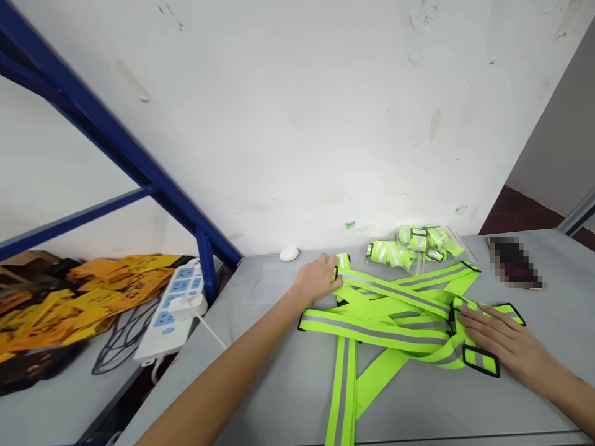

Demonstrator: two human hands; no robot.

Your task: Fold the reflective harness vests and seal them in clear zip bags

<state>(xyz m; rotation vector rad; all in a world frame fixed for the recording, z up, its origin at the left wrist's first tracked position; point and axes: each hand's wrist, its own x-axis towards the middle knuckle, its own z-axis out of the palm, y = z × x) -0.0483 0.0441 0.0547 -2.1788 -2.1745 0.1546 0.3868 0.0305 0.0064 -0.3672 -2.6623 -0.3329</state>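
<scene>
A neon-yellow reflective vest point(372, 331) made of elastic straps with grey stripes and black buckles lies loosely spread on the grey table. My left hand point(318, 279) is at its far left corner, fingers and thumb closed on a strap end beside a small black buckle. My right hand point(506, 344) rests flat over the right side of the straps, fingers stretched out and together. A black buckle point(481, 361) shows just below those fingers. Two strap ends hang toward the table's near edge. My right thumb and part of the straps under that hand are hidden.
Several bagged, rolled reflective vests point(413, 244) lie by the wall. A phone-like, pixelated object point(514, 263) lies at right. A white oval object point(289, 254) and a clear plastic bag point(269, 282) lie left. Further left are a power strip point(174, 310) and yellow-orange packets point(106, 291).
</scene>
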